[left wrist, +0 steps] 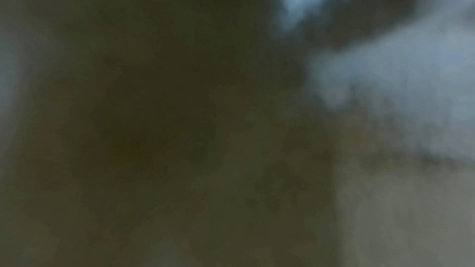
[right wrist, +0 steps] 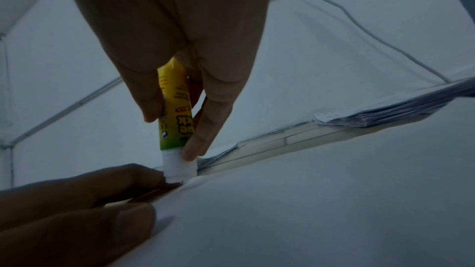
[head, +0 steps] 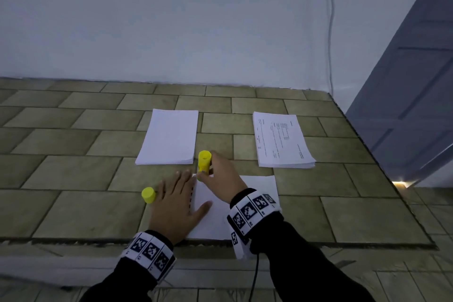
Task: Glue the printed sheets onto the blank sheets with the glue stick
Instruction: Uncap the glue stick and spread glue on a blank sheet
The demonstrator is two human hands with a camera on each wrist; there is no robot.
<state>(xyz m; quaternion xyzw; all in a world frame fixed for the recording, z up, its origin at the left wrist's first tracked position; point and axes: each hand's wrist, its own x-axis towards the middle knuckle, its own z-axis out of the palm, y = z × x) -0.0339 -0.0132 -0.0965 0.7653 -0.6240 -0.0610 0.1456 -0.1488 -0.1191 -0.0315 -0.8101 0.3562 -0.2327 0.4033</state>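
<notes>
Gluing is just starting at the far left corner of the near sheet (head: 247, 203).
The right hand (head: 224, 176) is gripping the glue stick (head: 204, 163) upright there; the left hand (head: 175, 206) is pressing flat on the sheet's left edge. The blank pile (head: 169, 137) and printed pile (head: 282, 140) are waiting, with the cap (head: 148, 195) lying beside the left hand and open tabletop (head: 61, 167) all round.

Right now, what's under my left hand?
The left hand lies flat across the left edge of the single sheet, partly on the tiled table. The yellow cap sits beside it. Whatever lies beneath the palm is covered.
</notes>
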